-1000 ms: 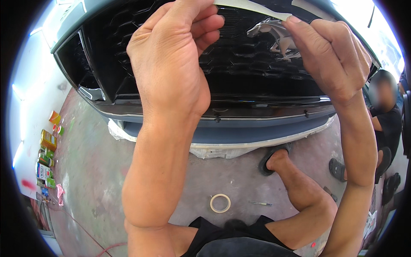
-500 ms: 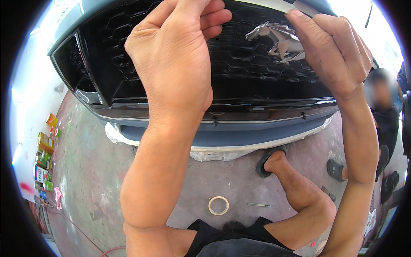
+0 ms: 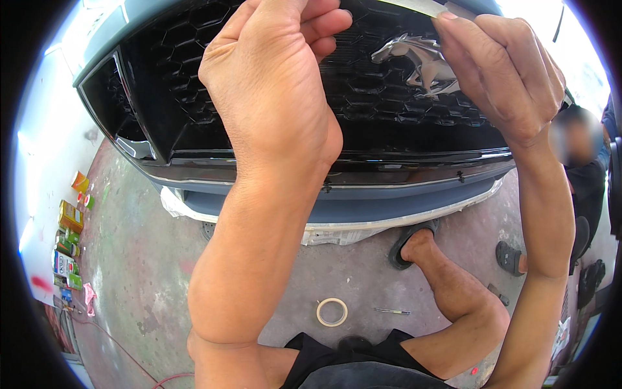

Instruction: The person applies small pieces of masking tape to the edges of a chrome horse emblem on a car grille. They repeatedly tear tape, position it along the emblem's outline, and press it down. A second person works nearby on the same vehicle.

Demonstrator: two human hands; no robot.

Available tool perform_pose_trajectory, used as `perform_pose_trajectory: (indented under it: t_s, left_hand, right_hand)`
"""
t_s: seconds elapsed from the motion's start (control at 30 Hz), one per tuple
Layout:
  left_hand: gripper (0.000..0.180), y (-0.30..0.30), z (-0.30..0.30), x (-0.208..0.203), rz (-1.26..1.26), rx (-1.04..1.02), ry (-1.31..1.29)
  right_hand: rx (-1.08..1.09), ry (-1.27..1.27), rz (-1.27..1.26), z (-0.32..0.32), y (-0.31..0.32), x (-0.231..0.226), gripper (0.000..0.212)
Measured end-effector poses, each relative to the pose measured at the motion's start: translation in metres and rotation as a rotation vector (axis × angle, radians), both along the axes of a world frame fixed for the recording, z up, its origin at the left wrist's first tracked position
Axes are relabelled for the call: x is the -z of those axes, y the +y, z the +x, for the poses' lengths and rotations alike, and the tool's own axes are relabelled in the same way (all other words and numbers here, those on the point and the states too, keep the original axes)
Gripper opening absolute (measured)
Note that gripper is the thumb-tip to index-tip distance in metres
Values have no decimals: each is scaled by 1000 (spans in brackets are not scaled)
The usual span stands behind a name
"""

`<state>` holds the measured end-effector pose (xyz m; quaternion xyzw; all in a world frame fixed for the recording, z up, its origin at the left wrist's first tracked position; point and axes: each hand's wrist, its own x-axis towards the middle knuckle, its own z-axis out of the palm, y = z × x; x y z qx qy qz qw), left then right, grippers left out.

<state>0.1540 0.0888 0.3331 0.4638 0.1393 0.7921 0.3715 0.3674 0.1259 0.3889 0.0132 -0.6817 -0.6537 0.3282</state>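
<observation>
A pale strip of masking tape [image 3: 414, 6] runs along the top edge of the black car grille [image 3: 369, 133]. My right hand [image 3: 508, 71] has its thumb and forefinger pinched on this strip, just right of a silver running-horse emblem [image 3: 414, 58]. Up at the picture's top edge, my left hand [image 3: 272, 84] is raised in front of the grille with its fingers curled. Its thumb and forefinger tips are cut off by the frame, so what they grip is hidden.
On the floor between my legs lie a roll of masking tape [image 3: 332, 312] and a pen-like tool [image 3: 392, 311]. Several cans [image 3: 70, 217] line the left wall near a red hose [image 3: 123, 350]. Another person [image 3: 580, 155] is at the right. Masking paper [image 3: 337, 235] edges the lower bumper.
My left hand and forearm have shifted slightly to the right. My right hand stays at nearly the same place, still pinching the tape strip.
</observation>
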Motion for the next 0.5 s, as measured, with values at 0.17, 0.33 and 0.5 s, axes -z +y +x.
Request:
perform_pose_trajectory:
  t_s: [0.17, 0.33, 0.5]
  left_hand:
    - [18, 0, 3, -3, 2, 17, -16]
    - [17, -4, 2, -3, -11, 44, -22]
    - [17, -4, 3, -4, -20, 70, -31]
  right_hand:
    - [42, -2, 1, -2, -5, -5, 17]
    - [47, 7, -9, -7, -7, -4, 17]
    - [33, -11, -36, 0, -1, -6, 16]
